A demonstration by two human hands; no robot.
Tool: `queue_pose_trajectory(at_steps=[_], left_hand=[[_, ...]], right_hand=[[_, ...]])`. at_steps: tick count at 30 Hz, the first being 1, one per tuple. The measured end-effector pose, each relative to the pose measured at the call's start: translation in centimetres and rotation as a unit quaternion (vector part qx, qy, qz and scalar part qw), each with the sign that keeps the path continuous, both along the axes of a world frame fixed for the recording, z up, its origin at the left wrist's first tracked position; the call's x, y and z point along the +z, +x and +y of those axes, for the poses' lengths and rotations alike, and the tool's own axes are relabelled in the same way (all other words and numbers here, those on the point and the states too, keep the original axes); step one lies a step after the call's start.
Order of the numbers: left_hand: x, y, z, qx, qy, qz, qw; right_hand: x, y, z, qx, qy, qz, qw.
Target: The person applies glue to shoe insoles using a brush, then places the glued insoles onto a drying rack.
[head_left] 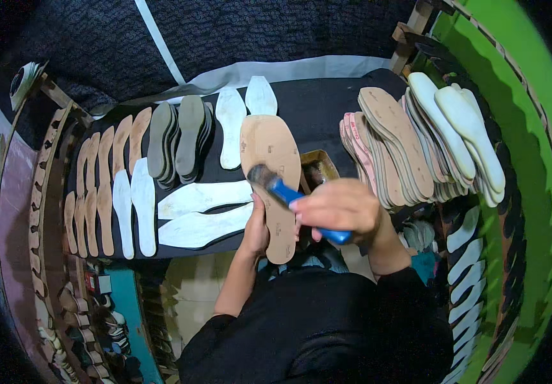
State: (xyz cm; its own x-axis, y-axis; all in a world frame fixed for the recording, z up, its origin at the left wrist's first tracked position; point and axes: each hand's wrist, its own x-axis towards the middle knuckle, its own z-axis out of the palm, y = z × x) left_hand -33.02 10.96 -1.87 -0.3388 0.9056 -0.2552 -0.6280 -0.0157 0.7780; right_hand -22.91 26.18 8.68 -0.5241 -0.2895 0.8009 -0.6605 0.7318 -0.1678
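Tan insole, place: your tan insole (280, 141) is held up in front of you over the near edge of the black table (333, 96), broad end away from you, narrow heel toward your body.
Left hand: your left hand (256, 233) is partly closed, thumb along the insole's left edge, fingertips showing at its right edge, the palm behind it.
Right hand: your right hand (346, 208) is curled tight around the blue handle of the brush (288, 192).
Bristles: they lie over the left side of the forefoot and seem to touch it, though from above you can't be sure how hard they press.
Tilt risk: only the narrower part is gripped, so a heavy stroke on the broad end could tip or twist the piece.
Smear risk: if the bristles are wet, a stroke over the left rim could mark your thumb or the white insoles (205, 198) lying just beside.
Knock risk: a wide backswing could catch the open box (319, 154) behind the brush.
Tan insole, look: smooth, matt and light brown, rounded at both ends, waisted between, with small dark printed marks scattered across its face.
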Motion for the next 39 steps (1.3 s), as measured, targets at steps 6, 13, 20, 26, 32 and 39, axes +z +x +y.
queue_pose_trajectory(at_steps=[6, 13, 20, 26, 32, 39], left_hand=[[0.0, 0.1, 0.2, -0.042, 0.052, -0.008, 0.998], [-0.1, -0.2, -0.1, -0.038, 0.048, -0.026, 0.998], [-0.3, -1.2, -0.4, -0.026, 0.000, -0.007, 1.000], [0.3, -1.1, -0.2, 0.003, 0.047, -0.031, 0.998], [0.4, -1.9, 0.7, 0.083, 0.030, -0.019, 0.996], [0.5, -1.8, 0.8, 0.068, 0.074, -0.007, 0.995]], right_hand=[[-0.3, -0.6, 0.9, -0.088, -0.045, 0.030, 0.995], [0.6, 0.1, 1.0, -0.125, -0.055, 0.038, 0.990], [0.1, 1.5, 0.7, -0.007, -0.097, -0.090, 0.991], [-0.3, 0.2, 1.1, -0.110, -0.071, 0.001, 0.991], [-0.9, 0.8, 0.3, 0.034, -0.100, -0.112, 0.988], [-1.2, -0.8, 0.7, -0.017, -0.067, -0.046, 0.997]])
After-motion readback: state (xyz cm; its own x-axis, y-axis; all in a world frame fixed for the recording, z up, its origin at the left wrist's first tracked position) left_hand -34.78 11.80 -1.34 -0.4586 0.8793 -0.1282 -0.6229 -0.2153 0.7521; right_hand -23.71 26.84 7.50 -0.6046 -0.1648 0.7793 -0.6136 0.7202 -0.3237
